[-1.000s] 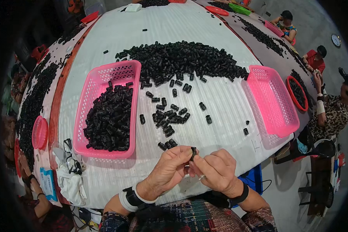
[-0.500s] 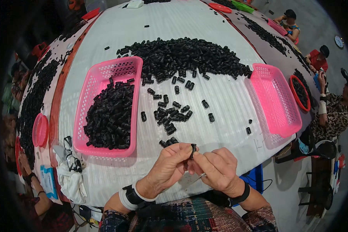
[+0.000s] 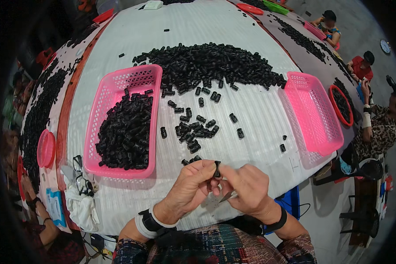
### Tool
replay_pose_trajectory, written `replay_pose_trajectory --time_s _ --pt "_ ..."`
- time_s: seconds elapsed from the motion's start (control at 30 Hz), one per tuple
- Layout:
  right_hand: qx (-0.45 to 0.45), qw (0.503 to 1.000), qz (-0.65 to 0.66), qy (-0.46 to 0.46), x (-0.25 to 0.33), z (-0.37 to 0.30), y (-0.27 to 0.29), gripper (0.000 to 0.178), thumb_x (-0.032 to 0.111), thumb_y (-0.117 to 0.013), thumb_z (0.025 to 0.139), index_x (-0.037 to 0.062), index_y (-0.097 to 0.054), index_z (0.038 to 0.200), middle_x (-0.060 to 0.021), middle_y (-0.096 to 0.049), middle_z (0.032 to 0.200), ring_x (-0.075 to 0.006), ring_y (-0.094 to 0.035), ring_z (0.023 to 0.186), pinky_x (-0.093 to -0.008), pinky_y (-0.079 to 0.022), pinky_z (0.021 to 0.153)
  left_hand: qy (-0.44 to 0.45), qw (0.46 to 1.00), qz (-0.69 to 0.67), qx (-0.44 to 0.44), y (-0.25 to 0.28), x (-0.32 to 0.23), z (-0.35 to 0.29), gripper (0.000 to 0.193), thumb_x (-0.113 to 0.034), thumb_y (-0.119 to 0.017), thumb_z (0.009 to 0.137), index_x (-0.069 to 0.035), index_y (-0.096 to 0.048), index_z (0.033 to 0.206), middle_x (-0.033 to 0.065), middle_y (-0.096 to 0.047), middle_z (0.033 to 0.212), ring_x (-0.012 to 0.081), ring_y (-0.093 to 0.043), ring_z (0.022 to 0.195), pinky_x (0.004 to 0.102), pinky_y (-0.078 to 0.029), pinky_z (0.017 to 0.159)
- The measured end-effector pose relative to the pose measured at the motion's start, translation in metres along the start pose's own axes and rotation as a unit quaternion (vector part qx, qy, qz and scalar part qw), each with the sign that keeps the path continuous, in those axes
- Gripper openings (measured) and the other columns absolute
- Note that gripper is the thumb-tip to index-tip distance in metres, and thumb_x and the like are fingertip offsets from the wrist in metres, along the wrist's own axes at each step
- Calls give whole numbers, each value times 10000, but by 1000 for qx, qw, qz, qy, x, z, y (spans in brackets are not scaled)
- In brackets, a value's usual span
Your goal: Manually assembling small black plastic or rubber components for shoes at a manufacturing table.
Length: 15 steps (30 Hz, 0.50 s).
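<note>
My left hand pinches a small black plastic piece, shaped like a cord lock, between thumb and forefinger. Close against it on the right is my right hand, its fingers curled round a thin metal blade whose handle is hidden in the palm. The right forefinger reaches to the piece. Several loose cord locks lie just beyond my hands, a few close to the left fingertips. Farther off spreads a large pile of them.
To the left stands a pink basket partly filled with cord locks; a pink basket without any stands right. Eyeglasses and white cloth lie at the left edge. Other people sit at neighbouring tables, with a red tray nearby.
The right hand has turned slightly and its fingers have shifted at the piece. The blade shows broader now and tilts differently. The left hand still grips the piece, moved a touch left.
</note>
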State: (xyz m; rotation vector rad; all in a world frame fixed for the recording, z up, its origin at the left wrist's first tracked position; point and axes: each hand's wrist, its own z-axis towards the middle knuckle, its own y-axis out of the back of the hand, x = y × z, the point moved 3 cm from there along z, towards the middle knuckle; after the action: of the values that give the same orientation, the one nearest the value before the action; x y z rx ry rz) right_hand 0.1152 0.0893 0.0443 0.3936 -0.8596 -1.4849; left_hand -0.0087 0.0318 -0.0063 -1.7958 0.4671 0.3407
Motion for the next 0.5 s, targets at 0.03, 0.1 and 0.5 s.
replay_pose_trajectory --time_s 0.03,0.1,0.5 --pt "20 995 64 -73 -4 3 4 465 83 -671 575 -15 -563 1017 -71 -514 695 -180 -503 562 -277 -380 481 4 1000 2 -1 -3 -2 -2 185 -147 -533 864 30 -560 911 70 -575 777 109 -529 618 247 -474 530" --pt "38 980 127 -148 -9 8 10 449 96 -680 618 -15 -543 1030 -89 -520 698 -197 -519 576 -284 -401 499 10 1000 6 -4 -5 -2 -3 185 -146 -534 863 32 -555 907 71 -571 774 113 -527 616 255 -476 527" --pt "94 944 231 -215 -24 6 4 162 143 -505 850 14 -564 771 -98 -516 662 -245 -517 574 -327 -408 507 43 999 21 12 -8 7 -3 172 -156 -532 855 13 -526 884 74 -536 713 123 -493 617 279 -471 501"
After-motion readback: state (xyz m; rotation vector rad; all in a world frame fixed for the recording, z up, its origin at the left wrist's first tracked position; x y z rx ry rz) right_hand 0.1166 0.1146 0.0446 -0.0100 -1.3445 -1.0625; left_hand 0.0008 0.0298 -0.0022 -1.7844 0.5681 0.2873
